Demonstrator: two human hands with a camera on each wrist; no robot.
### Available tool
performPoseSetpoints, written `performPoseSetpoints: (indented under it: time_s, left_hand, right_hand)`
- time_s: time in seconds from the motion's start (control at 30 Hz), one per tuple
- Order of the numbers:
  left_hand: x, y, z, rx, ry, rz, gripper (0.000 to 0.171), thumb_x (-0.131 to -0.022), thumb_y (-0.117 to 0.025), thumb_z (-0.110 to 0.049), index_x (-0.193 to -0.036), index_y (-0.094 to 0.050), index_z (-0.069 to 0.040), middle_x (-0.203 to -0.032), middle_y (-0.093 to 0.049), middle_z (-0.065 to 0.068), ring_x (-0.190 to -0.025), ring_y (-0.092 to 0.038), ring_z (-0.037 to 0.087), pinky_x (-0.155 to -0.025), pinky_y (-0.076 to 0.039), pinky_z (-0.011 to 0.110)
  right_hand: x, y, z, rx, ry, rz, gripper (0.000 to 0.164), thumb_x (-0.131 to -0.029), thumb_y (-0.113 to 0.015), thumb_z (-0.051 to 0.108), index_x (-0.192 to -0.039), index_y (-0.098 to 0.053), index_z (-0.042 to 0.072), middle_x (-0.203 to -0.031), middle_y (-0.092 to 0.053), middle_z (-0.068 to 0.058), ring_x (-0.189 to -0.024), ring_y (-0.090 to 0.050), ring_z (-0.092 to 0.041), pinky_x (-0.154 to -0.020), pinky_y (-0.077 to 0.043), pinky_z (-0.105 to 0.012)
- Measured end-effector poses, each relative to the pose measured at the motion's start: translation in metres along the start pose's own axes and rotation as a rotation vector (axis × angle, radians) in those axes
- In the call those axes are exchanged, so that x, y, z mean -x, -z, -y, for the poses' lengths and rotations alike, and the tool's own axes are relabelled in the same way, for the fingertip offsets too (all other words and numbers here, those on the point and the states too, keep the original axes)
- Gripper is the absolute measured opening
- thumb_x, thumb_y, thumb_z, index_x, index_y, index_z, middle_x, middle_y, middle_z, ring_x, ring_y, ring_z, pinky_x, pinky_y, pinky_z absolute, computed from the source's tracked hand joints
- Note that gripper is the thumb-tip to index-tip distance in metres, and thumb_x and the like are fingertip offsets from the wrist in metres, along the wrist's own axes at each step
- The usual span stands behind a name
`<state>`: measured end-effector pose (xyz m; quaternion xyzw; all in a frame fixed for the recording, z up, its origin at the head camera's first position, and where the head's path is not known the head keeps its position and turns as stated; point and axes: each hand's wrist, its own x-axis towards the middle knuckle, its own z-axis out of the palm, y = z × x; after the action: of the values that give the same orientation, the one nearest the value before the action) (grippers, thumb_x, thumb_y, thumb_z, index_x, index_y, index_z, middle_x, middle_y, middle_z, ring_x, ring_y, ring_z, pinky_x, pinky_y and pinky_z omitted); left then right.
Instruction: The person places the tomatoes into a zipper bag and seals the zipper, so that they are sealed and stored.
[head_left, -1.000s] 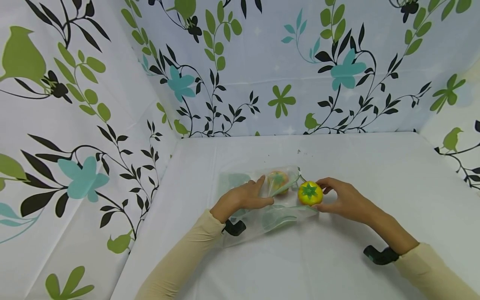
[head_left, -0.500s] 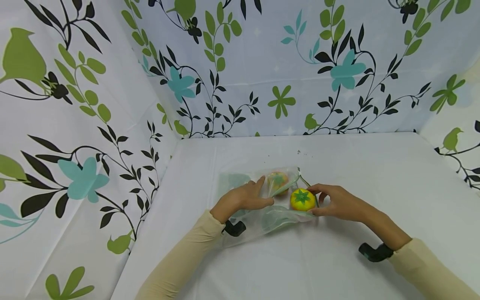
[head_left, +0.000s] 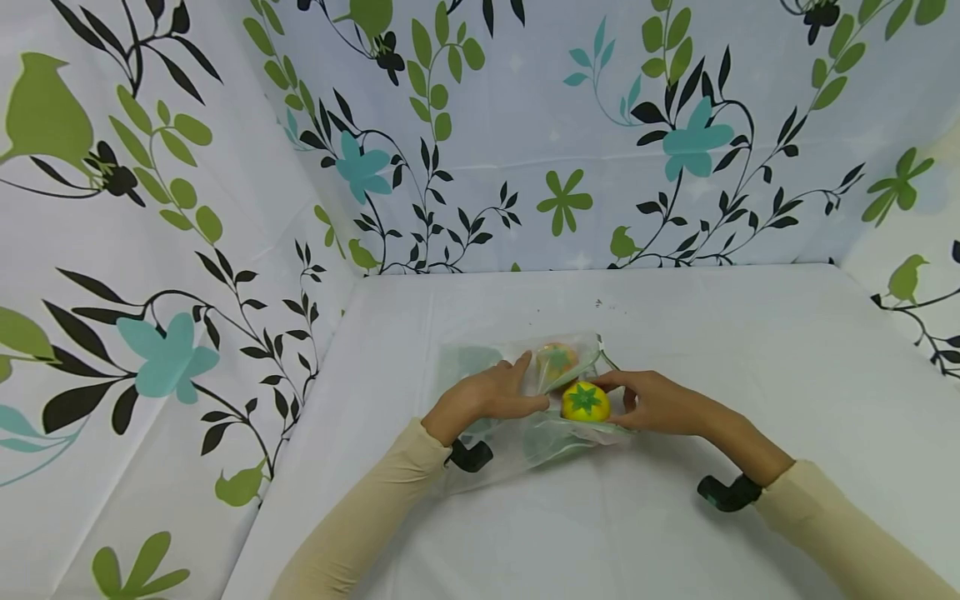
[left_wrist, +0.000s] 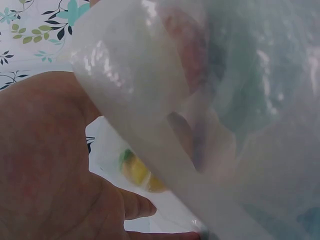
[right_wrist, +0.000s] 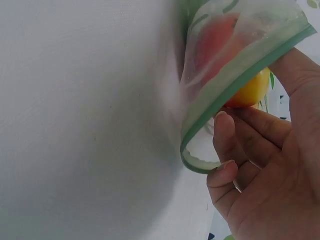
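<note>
My right hand (head_left: 663, 402) pinches a yellow tomato (head_left: 585, 402) with a green star-shaped top, thumb on one side and fingers on the other. In the right wrist view the tomato (right_wrist: 255, 92) turns red where it sits behind the film of a clear zip bag (right_wrist: 245, 75), at the bag's green-edged mouth. A second tomato (head_left: 557, 360) lies inside the bag, farther back. My left hand (head_left: 487, 396) rests on the bag (head_left: 540, 442) with thumb and index finger spread beside the mouth. Film covers much of the left wrist view, where a yellow-green tomato (left_wrist: 137, 167) shows past the fingers.
The bag lies on a white-covered table (head_left: 735, 333). Behind it hangs a patterned cloth (head_left: 480, 167) with leaves and birds, and another patterned sheet stands on the left. Black wrist cameras (head_left: 729, 493) sit below both hands.
My right hand has moved left with the tomato, from the bag's right edge into its mouth, closer to my left thumb. The left hand has stayed in place.
</note>
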<state>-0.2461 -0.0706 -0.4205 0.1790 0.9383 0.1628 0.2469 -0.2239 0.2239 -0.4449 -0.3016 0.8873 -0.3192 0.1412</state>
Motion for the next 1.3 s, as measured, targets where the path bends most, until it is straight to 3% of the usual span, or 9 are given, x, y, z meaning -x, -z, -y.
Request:
performPoseSetpoints:
  time_s: [0.17,0.4,0.9,1.17,1.3]
  left_hand:
    - [0.001,0.001,0.0,0.002,0.009,-0.003,0.099,-0.096,-0.054,-0.063,-0.172,-0.01,-0.017,-0.168,-0.033,0.023,-0.149,-0.045,0.036,-0.117,-0.042,0.052]
    - [0.001,0.0,0.0,-0.01,0.008,-0.006,0.1,-0.097,-0.055,-0.066,-0.172,-0.01,-0.017,-0.168,-0.035,0.023,-0.148,-0.046,0.037,-0.117,-0.042,0.052]
    - [-0.002,0.002,-0.002,-0.012,0.0,0.01,0.103,-0.096,-0.055,-0.069,-0.172,-0.01,-0.015,-0.168,-0.033,0.024,-0.151,-0.042,0.038,-0.12,-0.039,0.052]
    - [-0.005,0.004,-0.003,-0.016,0.019,0.025,0.113,-0.091,-0.052,-0.082,-0.171,-0.011,-0.014,-0.167,-0.036,0.024,-0.151,-0.042,0.037,-0.119,-0.04,0.052]
    - [-0.003,0.012,-0.005,-0.014,0.018,0.011,0.115,-0.09,-0.051,-0.084,-0.171,-0.013,-0.012,-0.167,-0.036,0.024,-0.152,-0.041,0.037,-0.119,-0.04,0.053]
  right_hand:
    - [-0.006,-0.005,-0.003,0.007,0.016,-0.006,0.062,-0.095,-0.08,0.025,-0.148,-0.057,0.005,-0.131,-0.069,-0.015,-0.085,-0.057,-0.014,-0.072,-0.055,-0.024]
    - [-0.01,-0.009,-0.005,0.007,0.025,-0.012,0.061,-0.094,-0.08,0.021,-0.148,-0.058,0.005,-0.134,-0.068,-0.011,-0.09,-0.057,-0.015,-0.076,-0.054,-0.024]
    - [-0.001,-0.009,-0.004,0.001,0.03,-0.042,0.062,-0.095,-0.079,0.021,-0.15,-0.056,0.003,-0.14,-0.067,-0.014,-0.098,-0.062,-0.017,-0.084,-0.057,-0.027]
    - [0.02,-0.006,-0.001,0.034,-0.011,-0.197,0.039,-0.103,-0.071,0.034,-0.133,-0.069,0.009,-0.112,-0.072,0.006,-0.1,-0.064,-0.012,-0.078,-0.053,-0.028]
    - [0.034,-0.006,0.008,0.058,-0.1,-0.256,0.027,-0.104,-0.068,0.037,-0.118,-0.073,0.015,-0.097,-0.068,0.01,-0.094,-0.062,-0.012,-0.077,-0.053,-0.029]
